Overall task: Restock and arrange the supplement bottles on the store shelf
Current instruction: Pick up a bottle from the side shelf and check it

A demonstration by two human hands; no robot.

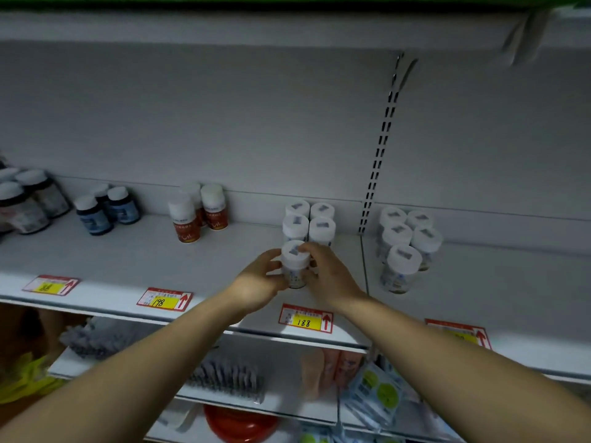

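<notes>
A clear supplement bottle with a white cap (295, 262) stands upright on the white shelf (208, 260), in front of several like bottles (308, 223) set in two rows. My left hand (259, 282) grips its left side and my right hand (326, 273) grips its right side, fingers curled round the body. Its lower part is hidden by my hands. A second group of the same white-capped bottles (406, 244) stands to the right, past the shelf divider.
Three red-labelled bottles (200, 214) stand left of centre, with blue-labelled bottles (107, 209) and dark bottles (27, 203) further left. Yellow and red price tags (305, 318) line the shelf's front edge. Lower shelves hold brushes, packets and a red round item.
</notes>
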